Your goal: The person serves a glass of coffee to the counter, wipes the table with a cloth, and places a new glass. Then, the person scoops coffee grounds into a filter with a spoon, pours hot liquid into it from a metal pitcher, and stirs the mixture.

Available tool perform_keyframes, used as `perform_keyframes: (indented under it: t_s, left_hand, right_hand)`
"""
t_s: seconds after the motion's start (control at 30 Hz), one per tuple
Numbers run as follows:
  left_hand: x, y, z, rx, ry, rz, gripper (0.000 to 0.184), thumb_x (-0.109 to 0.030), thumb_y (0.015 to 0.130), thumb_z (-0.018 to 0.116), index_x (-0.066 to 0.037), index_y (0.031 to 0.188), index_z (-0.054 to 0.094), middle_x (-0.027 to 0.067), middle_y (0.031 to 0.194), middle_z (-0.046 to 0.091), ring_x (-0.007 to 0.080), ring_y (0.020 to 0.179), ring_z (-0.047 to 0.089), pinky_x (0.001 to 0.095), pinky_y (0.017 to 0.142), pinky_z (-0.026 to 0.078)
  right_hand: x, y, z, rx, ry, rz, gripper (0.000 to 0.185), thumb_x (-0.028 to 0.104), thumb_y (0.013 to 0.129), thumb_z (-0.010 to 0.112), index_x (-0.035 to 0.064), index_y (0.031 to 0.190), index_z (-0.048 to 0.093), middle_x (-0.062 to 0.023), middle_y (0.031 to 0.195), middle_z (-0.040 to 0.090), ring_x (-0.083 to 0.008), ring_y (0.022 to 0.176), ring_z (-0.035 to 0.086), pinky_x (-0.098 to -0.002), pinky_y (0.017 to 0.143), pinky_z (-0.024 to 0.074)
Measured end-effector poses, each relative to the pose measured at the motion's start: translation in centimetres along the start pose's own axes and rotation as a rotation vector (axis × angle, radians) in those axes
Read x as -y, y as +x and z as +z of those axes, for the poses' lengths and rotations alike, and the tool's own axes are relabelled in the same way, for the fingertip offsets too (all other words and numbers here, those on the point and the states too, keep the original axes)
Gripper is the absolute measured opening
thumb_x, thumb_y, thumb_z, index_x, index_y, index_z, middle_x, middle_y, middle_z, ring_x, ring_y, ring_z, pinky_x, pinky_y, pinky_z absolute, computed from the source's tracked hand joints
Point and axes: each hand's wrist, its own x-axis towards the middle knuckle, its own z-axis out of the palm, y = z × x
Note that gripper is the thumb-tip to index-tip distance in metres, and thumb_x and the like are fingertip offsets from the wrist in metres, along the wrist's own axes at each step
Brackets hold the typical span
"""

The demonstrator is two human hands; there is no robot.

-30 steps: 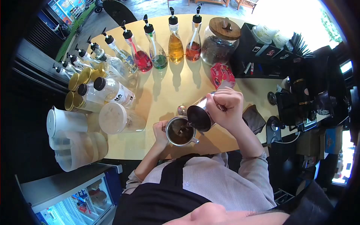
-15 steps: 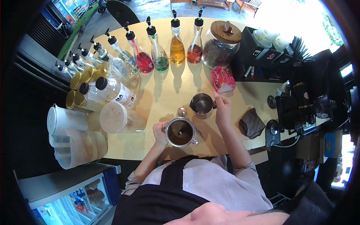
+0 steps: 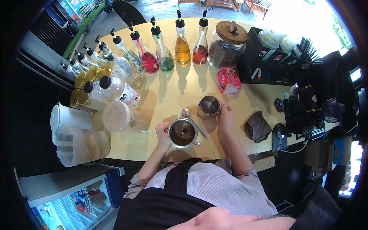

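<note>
Steel cup (image 3: 193,139) shiny; dk brn liquid (image 3: 177,135) inside

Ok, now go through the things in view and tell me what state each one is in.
Round silver metal pitcher: upright, uncovered, brown liquid inside, left hand on its handle.
Smaller silver metal pitcher: upright, uncovered, right hand on its handle; contents unclear.
Silver metal spoon: lying down, partly hidden.
Dark cloth: folded.
Clear glass jar with brown wooden lid: closed.
Clear glass bottle of red liquid: upright, part full.
</note>
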Motion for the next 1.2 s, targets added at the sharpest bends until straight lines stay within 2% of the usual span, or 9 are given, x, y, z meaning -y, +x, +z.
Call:
perform_keyframes:
  t_s: [0.2, 0.4, 0.5, 0.6, 0.67, 0.8, 0.87, 0.97, 1.2]
  left_hand:
    - [0.8, 0.2, -0.6, 0.049, -0.017, 0.005, 0.046, -0.031, 0.096, 0.031, -0.011, 0.055, 0.023, -0.0034, 0.052, 0.029, 0.0070, 0.050, 0.028, 0.0276, 0.046, 0.022]
    - [-1.9, -0.2, -0.3, 0.040, -0.018, -0.051, 0.046, -0.033, 0.095, 0.030, -0.005, 0.062, 0.045, 0.0023, 0.059, 0.044, 0.0112, 0.057, 0.043, 0.0261, 0.054, 0.033]
    - [-3.1, 0.0, -1.3, 0.086, -0.053, 0.143, 0.045, -0.037, 0.094, 0.032, -0.001, 0.078, 0.053, 0.0088, 0.078, 0.055, 0.0162, 0.073, 0.051, 0.0293, 0.069, 0.039]
    - [-5.5, -0.6, -1.6, 0.150, 0.278, 0.318, 0.043, -0.040, 0.090, 0.036, 0.000, 0.089, 0.052, 0.0124, 0.096, 0.053, 0.0200, 0.088, 0.050, 0.0331, 0.080, 0.039]
    - [-6.2, -1.9, -1.4, -0.051, 0.645, 0.643, 0.041, -0.037, 0.084, 0.047, 0.001, 0.101, 0.049, 0.0136, 0.105, 0.050, 0.0227, 0.096, 0.049, 0.0342, 0.083, 0.039]
    - [-0.3, -6.5, -4.1, -0.038, 0.288, 0.583, 0.044, -0.026, 0.078, 0.059, 0.000, 0.111, 0.046, 0.0150, 0.113, 0.047, 0.0251, 0.105, 0.048, 0.0368, 0.089, 0.039]
    - [0.7, -7.7, -3.4, 0.162, 0.241, 0.349, 0.058, -0.016, 0.070, 0.070, 0.001, 0.119, 0.042, 0.0167, 0.119, 0.046, 0.0271, 0.111, 0.047, 0.0391, 0.096, 0.038]
    - [-1.6, -7.9, 0.3, 0.104, 0.109, 0.130, 0.080, -0.013, 0.064, 0.079, -0.001, 0.127, 0.031, 0.0178, 0.121, 0.045, 0.0279, 0.116, 0.047, 0.0399, 0.102, 0.036]
    - [0.6, -6.7, 1.6, 0.127, 0.244, 0.536, 0.120, -0.005, 0.054, 0.083, -0.010, 0.142, 0.002, 0.0182, 0.136, 0.034, 0.0305, 0.125, 0.043, 0.0453, 0.103, 0.040]
  right_hand:
    - [0.6, -0.8, 0.0, 0.020, -0.014, -0.019, 0.023, 0.029, 0.094, 0.057, 0.0134, 0.078, 0.054, 0.0074, 0.064, 0.048, -0.0016, 0.053, 0.040, -0.0201, 0.047, 0.0318]
    - [-0.3, -1.1, -0.7, 0.094, -0.006, -0.094, 0.015, 0.027, 0.096, 0.055, 0.0139, 0.088, 0.054, 0.0058, 0.076, 0.053, -0.0025, 0.062, 0.046, -0.0199, 0.051, 0.0338]
    - [-0.1, -1.2, -0.5, 0.100, 0.038, -0.093, 0.016, 0.025, 0.097, 0.054, 0.0122, 0.087, 0.054, 0.0054, 0.076, 0.053, -0.0027, 0.063, 0.046, -0.0200, 0.054, 0.0343]
    - [-0.9, -0.8, -0.8, 0.113, 0.013, -0.094, 0.017, 0.025, 0.097, 0.054, 0.0117, 0.086, 0.056, 0.0056, 0.074, 0.053, -0.0023, 0.060, 0.045, -0.0196, 0.051, 0.0328]
    - [-1.3, -0.5, -1.2, 0.125, -0.004, -0.106, 0.018, 0.025, 0.097, 0.054, 0.0115, 0.086, 0.056, 0.0058, 0.072, 0.053, -0.0021, 0.058, 0.044, -0.0192, 0.050, 0.0322]
    - [-1.0, -0.9, -0.8, 0.093, -0.010, -0.116, 0.022, 0.024, 0.096, 0.056, 0.0084, 0.081, 0.057, 0.0060, 0.072, 0.051, -0.0023, 0.067, 0.040, -0.0201, 0.059, 0.0318]
    - [-1.4, -0.6, -1.0, 0.094, -0.012, -0.130, 0.021, 0.024, 0.096, 0.056, 0.0078, 0.082, 0.058, 0.0058, 0.072, 0.052, -0.0028, 0.068, 0.041, -0.0203, 0.060, 0.0325]
    - [-1.9, -0.3, -1.1, 0.093, -0.047, -0.186, 0.020, 0.024, 0.097, 0.054, 0.0095, 0.084, 0.058, 0.0063, 0.071, 0.052, -0.0021, 0.060, 0.041, -0.0192, 0.054, 0.0317]
    - [-1.7, -0.5, -0.9, 0.079, -0.046, -0.209, 0.018, 0.024, 0.097, 0.053, 0.0126, 0.084, 0.056, 0.0073, 0.069, 0.051, -0.0009, 0.052, 0.040, -0.0176, 0.047, 0.0299]
